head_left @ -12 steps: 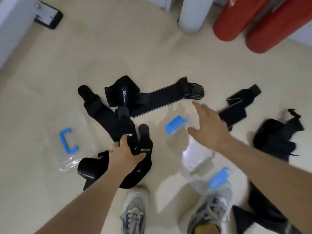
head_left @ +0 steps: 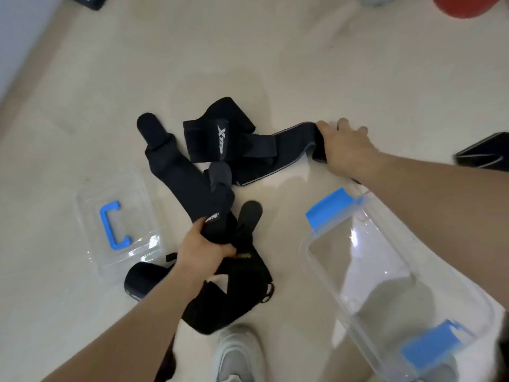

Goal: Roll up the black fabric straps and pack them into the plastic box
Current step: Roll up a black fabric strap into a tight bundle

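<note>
While the clear lid (head_left: 91, 205) lies on the floor (head_left: 248, 64) at the left, the left grip (head_left: 205, 249) is clenched round the near end of the diagonal strap (head_left: 176, 177), which crosses others in a tangle at the middle. To its right, the long strap (head_left: 289, 146) with the white logo runs out to the right grip (head_left: 344, 147), which grasps its far-right end, thumb over the edge. The step looks like separating one strap before rolling. It would go best if the left grip pinned the tangle down while the right drew the long strap clear to the right, slowly, since its folded part overlaps the diagonal one and may drag it along. Once the strap is free, lay it flat and roll tightly from one end. The plastic box (head_left: 366, 274) stands open and empty near right, well placed for the drop.
</note>
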Demonstrator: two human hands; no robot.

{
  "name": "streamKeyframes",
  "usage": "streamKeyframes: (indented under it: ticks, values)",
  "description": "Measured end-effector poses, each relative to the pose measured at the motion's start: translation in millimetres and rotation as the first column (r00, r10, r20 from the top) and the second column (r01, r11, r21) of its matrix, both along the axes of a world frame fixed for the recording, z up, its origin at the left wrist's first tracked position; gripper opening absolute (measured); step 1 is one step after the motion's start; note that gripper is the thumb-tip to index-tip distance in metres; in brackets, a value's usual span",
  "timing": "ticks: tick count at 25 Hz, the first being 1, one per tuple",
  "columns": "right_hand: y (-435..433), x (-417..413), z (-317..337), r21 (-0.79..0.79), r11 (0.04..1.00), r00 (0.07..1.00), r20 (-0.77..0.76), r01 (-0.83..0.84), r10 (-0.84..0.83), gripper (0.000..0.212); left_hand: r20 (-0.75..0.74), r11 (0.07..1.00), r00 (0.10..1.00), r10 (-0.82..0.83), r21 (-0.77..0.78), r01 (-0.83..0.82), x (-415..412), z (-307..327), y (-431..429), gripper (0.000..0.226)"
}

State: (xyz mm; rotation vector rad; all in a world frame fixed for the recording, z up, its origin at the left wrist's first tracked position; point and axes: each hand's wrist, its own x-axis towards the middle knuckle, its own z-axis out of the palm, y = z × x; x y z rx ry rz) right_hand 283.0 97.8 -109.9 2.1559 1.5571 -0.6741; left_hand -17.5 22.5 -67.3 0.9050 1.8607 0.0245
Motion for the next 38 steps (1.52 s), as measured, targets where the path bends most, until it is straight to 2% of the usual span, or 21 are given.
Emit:
streamKeyframes:
  ticks: [2,4,5,6,7,8,10,11,13,16,17,19,21,24,26,28,31,33,34,35,38]
  values:
    - [0.0,-23.7,18.3,0.126,0.992,0.997,-0.065,-0.021,0.029,0.033,0.197,0.983,0.964,0.179,-0.001,-0.182,1.5,42.7,13.4,0.042]
    - [-2.8,-51.2,59.8,0.209,0.971,0.948,-0.316,0.112,-0.041,0.02,0.3,0.969,0.936,0.185,0.105,-0.225,4.3,97.5,24.6,0.022]
    - [-7.7,-63.7,89.4,0.212,0.95,0.866,-0.49,0.228,-0.098,0.016,0.344,0.958,0.924,0.167,0.165,-0.235,7.7,128.7,28.4,0.02]
    - [-18.8,-72.9,124.6,0.166,0.916,0.729,-0.663,0.366,-0.17,0.015,0.414,0.945,0.899,0.146,0.209,-0.25,13.4,164.0,29.1,0.02]
    - [-32.9,-80.1,163.2,0.055,0.855,0.516,-0.817,0.515,-0.258,0.014,0.502,0.934,0.855,0.129,0.227,-0.274,19.9,196.9,28.0,0.021]
    - [-52.1,-84.6,202.5,-0.132,0.757,0.234,-0.905,0.64,-0.355,0.016,0.611,0.931,0.783,0.115,0.208,-0.299,28.0,229.6,24.7,0.024]
    - [-106.0,-76.1,269.7,-0.495,0.612,-0.297,-0.867,0.617,-0.401,0.031,0.756,0.948,0.641,0.136,0.087,-0.305,48.8,284.1,10.6,0.032]
    - [-135.4,-66.5,298.8,-0.609,0.571,-0.477,-0.791,0.551,-0.383,0.033,0.771,0.963,0.619,0.151,0.027,-0.269,63.0,306.3,-0.7,0.036]
    - [-186.6,-46.7,345.4,-0.7,0.58,-0.645,-0.677,0.416,-0.354,0.015,0.716,0.981,0.685,0.135,0.0,-0.194,93.6,333.9,-32.6,0.035]
    - [-273.1,-18.5,389.2,-0.612,0.641,-0.493,-0.779,0.464,-0.387,0.068,0.671,0.996,0.741,0.013,0.057,-0.07,144.6,357.5,-98.8,0.011]
    - [-303.7,-14.2,396.0,-0.575,0.616,-0.428,-0.816,0.539,-0.388,0.059,0.66,0.994,0.746,-0.092,0.104,0.03,158.2,355.8,-123.9,0.008]
    - [-361.6,-13.2,406.9,-0.53,0.452,-0.35,-0.835,0.718,-0.424,0.03,0.62,0.962,0.737,-0.269,0.134,0.238,174.1,350.1,-177.7,0.011]
    - [-412.6,-7.9,409.0,-0.484,0.284,-0.313,-0.818,0.828,-0.482,0.025,0.691,0.917,0.659,-0.297,0.015,0.398,185.3,337.3,-220.4,0.02]
    - [-476.1,1.3,390.2,-0.438,0.247,-0.233,-0.785,0.864,-0.574,0.023,0.695,0.834,0.663,-0.279,-0.167,0.526,187.0,305.1,-268.5,0.032]
    - [-515.1,17.2,356.6,-0.383,0.239,-0.126,-0.719,0.892,-0.683,0.02,0.623,0.742,0.65,-0.435,-0.161,0.651,191.6,273.4,-289.0,0.023]
    - [-544.3,31.5,319.5,-0.334,0.223,-0.028,-0.607,0.916,-0.794,0.017,0.512,0.558,0.532,-0.675,-0.119,0.822,197.1,233.2,-296.8,0.02]
    - [-566.4,49.5,279.5,-0.393,0.306,0.124,-0.425,0.867,-0.896,0.028,0.225,0.16,0.162,-0.961,-0.027,0.987,203.5,173.4,-291.3,0.023]
    - [-564.7,59.9,263.1,-0.404,0.451,0.306,-0.373,0.796,-0.876,0.049,0.178,0.068,0.067,-0.982,0.001,0.998,210.6,152.2,-287.9,0.013]
    - [-560.8,64.9,255.3,-0.399,0.486,0.345,-0.375,0.777,-0.86,0.055,0.272,0.06,0.073,-0.96,-0.053,0.997,218.5,149.2,-292.2,0.011]
    - [-555.7,68.6,250.2,-0.4,0.483,0.326,-0.4,0.779,-0.856,0.055,0.377,0.051,0.095,-0.921,-0.124,0.991,227.6,149.5,-299.0,0.023]
    - [-541.7,84.8,231.4,-0.374,0.366,0.103,-0.565,0.852,-0.818,0.056,0.533,0.062,0.154,-0.832,-0.186,0.981,257.3,152.6,-315.4,0.059]
